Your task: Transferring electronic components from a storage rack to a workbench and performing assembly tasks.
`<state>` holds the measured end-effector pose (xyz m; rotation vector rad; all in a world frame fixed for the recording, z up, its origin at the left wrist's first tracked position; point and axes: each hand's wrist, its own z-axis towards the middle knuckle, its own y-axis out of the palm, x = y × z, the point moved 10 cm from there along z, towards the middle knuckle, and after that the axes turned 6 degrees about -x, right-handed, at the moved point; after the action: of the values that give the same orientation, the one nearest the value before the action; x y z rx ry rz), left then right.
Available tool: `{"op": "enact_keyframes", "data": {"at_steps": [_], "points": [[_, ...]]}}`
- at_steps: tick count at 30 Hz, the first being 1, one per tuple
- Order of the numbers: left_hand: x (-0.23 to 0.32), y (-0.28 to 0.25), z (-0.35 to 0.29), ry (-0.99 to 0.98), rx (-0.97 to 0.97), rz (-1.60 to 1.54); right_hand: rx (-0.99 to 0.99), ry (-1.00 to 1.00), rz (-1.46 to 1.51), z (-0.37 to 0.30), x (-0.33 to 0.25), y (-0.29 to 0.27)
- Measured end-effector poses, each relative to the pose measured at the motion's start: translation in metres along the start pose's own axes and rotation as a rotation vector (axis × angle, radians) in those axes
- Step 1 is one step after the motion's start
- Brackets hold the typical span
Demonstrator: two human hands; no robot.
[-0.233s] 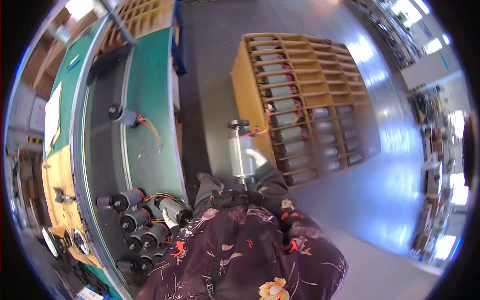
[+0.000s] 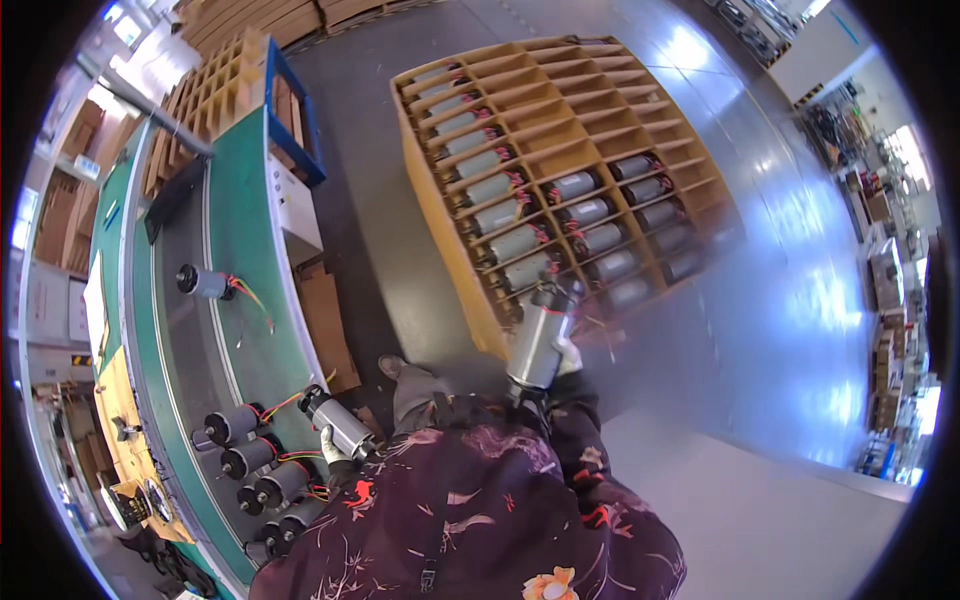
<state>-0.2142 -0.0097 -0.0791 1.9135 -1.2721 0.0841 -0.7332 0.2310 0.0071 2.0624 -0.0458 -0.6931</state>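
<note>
My right hand, in a white glove, is closed around a silver cylindrical motor. This motor is tilted, its upper end over the near edge of a divided cardboard box. Grey motors with red wires lie in the box's left column and in nearer slots of other columns. My left hand, also gloved, grips a second motor beside the bench edge, with yellow and red wires at its upper end. Several motors lie close by on the bench's dark belt.
A long green bench runs along my left, with one wired motor lying farther up it. At its far end stand a wooden divider grid and a blue frame. Cardboard leans beneath the bench.
My right hand's motor has gone from upright beside the box to tilted over its near edge. The left hand's motor has turned over, away from the pile. The view has shifted.
</note>
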Motion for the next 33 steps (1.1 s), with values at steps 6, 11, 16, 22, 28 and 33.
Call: {"op": "enact_keyframes", "data": {"at_steps": [6,11,16,22,28,33], "points": [[-0.111,0.108,-0.016,-0.241,-0.134,0.486,0.319,-0.115,-0.035,-0.168,-0.063,-0.155],[-0.233,0.083,0.001,-0.787,-0.141,0.774,0.459,-0.22,0.193,-0.232,-0.095,-0.228],[-0.306,0.028,0.004,-0.839,-0.083,0.878,0.563,-0.289,0.174,-0.193,-0.161,-0.281],[-0.382,0.014,-0.06,-0.774,0.122,0.574,0.349,-0.077,-0.563,0.02,-0.297,-0.257],[-0.477,0.174,0.004,-0.689,0.008,0.409,-0.179,-0.356,-2.121,0.37,-0.512,-0.258],[-0.468,0.237,-0.137,-0.53,0.42,0.301,-0.733,0.065,-2.356,0.501,-0.302,-0.037]]}}
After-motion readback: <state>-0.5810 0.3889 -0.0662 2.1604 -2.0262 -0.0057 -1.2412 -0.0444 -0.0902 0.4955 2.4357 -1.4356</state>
